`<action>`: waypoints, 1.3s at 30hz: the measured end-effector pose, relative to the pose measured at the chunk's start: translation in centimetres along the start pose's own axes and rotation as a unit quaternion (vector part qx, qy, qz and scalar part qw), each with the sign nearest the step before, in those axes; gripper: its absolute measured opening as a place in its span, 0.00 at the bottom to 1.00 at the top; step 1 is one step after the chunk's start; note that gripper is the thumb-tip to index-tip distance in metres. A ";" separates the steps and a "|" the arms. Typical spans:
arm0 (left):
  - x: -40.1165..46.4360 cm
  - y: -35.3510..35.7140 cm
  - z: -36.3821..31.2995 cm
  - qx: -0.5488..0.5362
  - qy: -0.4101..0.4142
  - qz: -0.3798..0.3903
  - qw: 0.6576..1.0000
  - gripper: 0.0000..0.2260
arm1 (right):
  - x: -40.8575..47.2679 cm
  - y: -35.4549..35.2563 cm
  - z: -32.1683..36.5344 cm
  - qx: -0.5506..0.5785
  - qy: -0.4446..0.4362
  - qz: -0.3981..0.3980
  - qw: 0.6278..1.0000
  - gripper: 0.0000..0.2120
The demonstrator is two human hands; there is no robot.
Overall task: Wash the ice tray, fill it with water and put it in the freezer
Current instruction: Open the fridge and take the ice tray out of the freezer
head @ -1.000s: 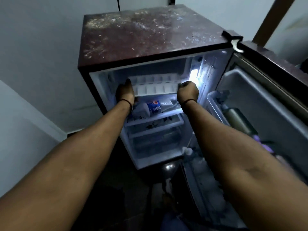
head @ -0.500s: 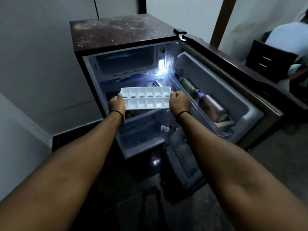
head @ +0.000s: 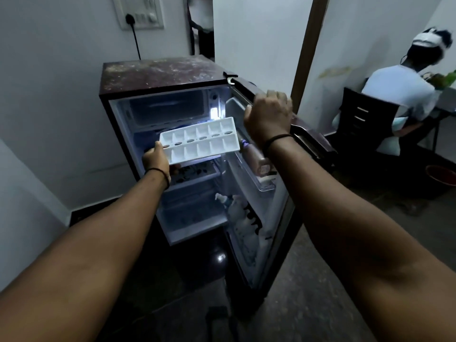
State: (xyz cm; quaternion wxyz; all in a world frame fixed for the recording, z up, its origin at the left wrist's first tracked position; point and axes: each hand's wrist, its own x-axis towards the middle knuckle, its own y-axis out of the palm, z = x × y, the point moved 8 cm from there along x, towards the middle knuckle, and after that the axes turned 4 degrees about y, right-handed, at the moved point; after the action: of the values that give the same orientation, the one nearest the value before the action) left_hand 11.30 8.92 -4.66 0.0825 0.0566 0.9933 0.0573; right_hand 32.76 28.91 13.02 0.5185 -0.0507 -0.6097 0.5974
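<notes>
A white ice tray (head: 201,140) with two rows of cells hangs level in front of the open small fridge (head: 162,75). My left hand (head: 158,160) grips its left end. My right hand (head: 269,114) is off the tray and closed over the top edge of the open fridge door (head: 311,139). The freezer compartment (head: 170,107) at the top of the fridge stands open and lit.
Bottles stand in the door shelves (head: 261,166). A person sits on a dark chair (head: 362,124) at the right, with a red tub (head: 441,175) on the floor nearby. A wall socket with a plugged cable (head: 134,23) is above the fridge.
The tray came out of the freezer in both hands. My right hand has let go of it and taken the top of the door; my left hand alone holds it.
</notes>
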 end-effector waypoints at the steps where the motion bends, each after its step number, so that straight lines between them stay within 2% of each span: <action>1: -0.7 0.1 -0.3 -0.003 0.002 -0.002 1.000 0.12 | -0.1 0.4 -0.9 -0.037 0.028 0.037 0.998 0.20; 4: -2.4 -0.2 -1.4 -0.012 0.011 -0.013 1.000 0.14 | -0.8 1.9 -3.9 -0.101 0.113 0.153 0.977 0.27; 6: -2.9 -0.4 -2.0 -0.007 0.014 -0.014 1.000 0.14 | -1.5 2.6 -5.0 -0.110 0.138 0.195 0.965 0.29; 13: -4.3 0.3 -4.2 0.028 0.035 0.005 0.999 0.13 | -0.8 2.0 -6.8 -0.074 0.152 0.210 0.963 0.26; 19: -5.4 1.5 -5.6 0.022 0.039 0.037 0.998 0.13 | -0.3 0.3 -6.7 -0.035 0.105 0.140 0.984 0.18; 25: -4.9 -0.4 -6.7 0.034 0.038 0.044 0.998 0.12 | -0.2 0.1 -3.6 0.065 0.058 0.142 0.986 0.13; 33: -1.2 -9.3 -8.2 0.046 0.029 -0.039 0.998 0.13 | -3.2 5.0 7.5 0.164 -0.134 0.165 0.963 0.15; 39: 3.4 -15.2 -10.0 0.039 0.024 -0.077 0.996 0.11 | -3.2 10.5 15.5 0.187 -0.193 0.218 0.938 0.24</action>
State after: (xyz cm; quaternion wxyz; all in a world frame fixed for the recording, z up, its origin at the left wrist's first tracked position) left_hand 4.72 -6.74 2.74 0.0608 -0.0187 0.9979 0.0135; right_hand 17.58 19.17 6.84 0.2474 0.0319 -0.5490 0.7977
